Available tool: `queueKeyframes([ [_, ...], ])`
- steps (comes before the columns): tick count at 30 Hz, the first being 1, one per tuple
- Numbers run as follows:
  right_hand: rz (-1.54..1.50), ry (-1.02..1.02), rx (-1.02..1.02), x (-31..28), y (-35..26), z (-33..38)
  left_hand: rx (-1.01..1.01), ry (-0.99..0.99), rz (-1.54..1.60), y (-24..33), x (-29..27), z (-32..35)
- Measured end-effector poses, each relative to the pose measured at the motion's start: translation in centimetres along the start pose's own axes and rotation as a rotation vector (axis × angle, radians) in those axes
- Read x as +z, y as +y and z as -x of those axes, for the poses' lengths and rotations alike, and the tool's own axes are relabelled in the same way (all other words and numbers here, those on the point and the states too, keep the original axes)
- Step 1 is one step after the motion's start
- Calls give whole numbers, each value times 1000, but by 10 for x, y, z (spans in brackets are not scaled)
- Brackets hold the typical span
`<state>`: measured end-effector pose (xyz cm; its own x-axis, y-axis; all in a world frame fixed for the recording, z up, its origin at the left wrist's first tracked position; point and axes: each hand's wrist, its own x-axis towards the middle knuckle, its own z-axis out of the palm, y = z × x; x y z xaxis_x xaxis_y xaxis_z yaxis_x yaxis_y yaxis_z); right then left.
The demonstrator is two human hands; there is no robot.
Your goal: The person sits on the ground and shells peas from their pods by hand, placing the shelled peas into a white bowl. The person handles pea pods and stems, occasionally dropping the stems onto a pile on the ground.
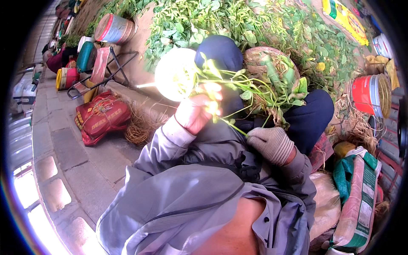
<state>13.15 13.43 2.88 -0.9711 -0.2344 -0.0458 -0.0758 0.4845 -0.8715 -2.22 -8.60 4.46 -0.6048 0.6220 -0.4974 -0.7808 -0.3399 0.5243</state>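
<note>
Gloved right hand [272, 142]: closed on stem of leafy plant [246, 95], mid-frame. Bare left hand [197, 112]: curled at same plant, can't tell grip through glare. Still leafy, likely partway; plant heap [187, 25] remaining, upper frame.

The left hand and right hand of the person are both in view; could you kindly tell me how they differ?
The left hand is bare, while the right hand wears a striped, light-coloured glove. The left hand is partly washed out by glare; the right hand shows clearly. Both are at the green plant.
</note>
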Motion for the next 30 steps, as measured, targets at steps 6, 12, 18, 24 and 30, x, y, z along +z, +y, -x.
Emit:
queueKeyframes([
  [6,143,317,232,-18,-7,-11,2,-11,-20,-1,-5,5],
  [12,-29,430,214,-14,3,-43,-18,27,-65,-1,-2,10],
  [18,-94,300,201,17,11,-68,-9,54,-184,1,-5,13],
  [24,83,521,86,-15,-6,-77,6,107,-268,8,-4,21],
  [30,422,329,-25,-30,0,-113,61,289,-332,9,-4,31],
])
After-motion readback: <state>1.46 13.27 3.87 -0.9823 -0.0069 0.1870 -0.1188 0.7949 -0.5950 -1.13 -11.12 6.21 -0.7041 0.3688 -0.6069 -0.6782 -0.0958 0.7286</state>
